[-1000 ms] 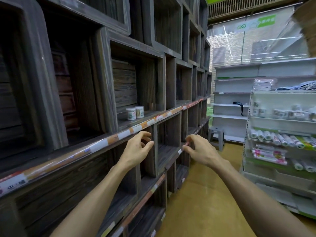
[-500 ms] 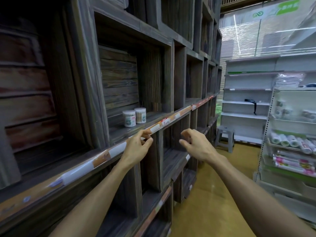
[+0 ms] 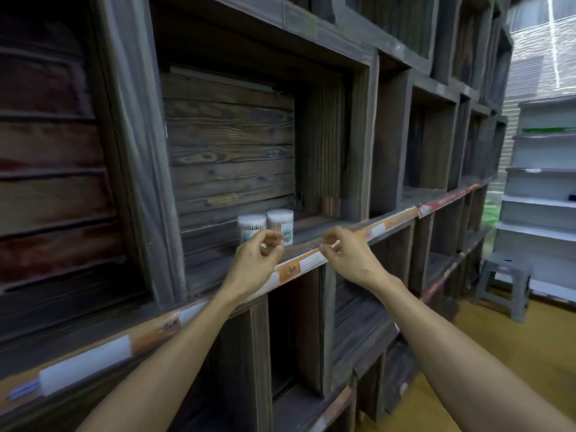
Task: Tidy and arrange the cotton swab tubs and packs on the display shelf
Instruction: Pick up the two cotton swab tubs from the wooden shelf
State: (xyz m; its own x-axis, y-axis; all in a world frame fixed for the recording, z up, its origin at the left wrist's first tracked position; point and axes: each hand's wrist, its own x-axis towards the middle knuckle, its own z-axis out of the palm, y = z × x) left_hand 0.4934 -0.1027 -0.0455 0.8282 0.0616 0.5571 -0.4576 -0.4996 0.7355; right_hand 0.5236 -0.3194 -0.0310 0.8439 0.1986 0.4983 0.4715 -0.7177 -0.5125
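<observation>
Tubs [image 3: 265,227] of cotton swabs, two of them, stand side by side and touching in one cubby of the dark wooden shelf [image 3: 358,194], back from its front edge. The left hand [image 3: 254,265] hovers just before them, fingers loosely curled and empty; the right hand [image 3: 349,254] is likewise empty over the price strip [image 3: 311,260]. Each hand should probably take one tub around its sides, keeping it upright.
</observation>
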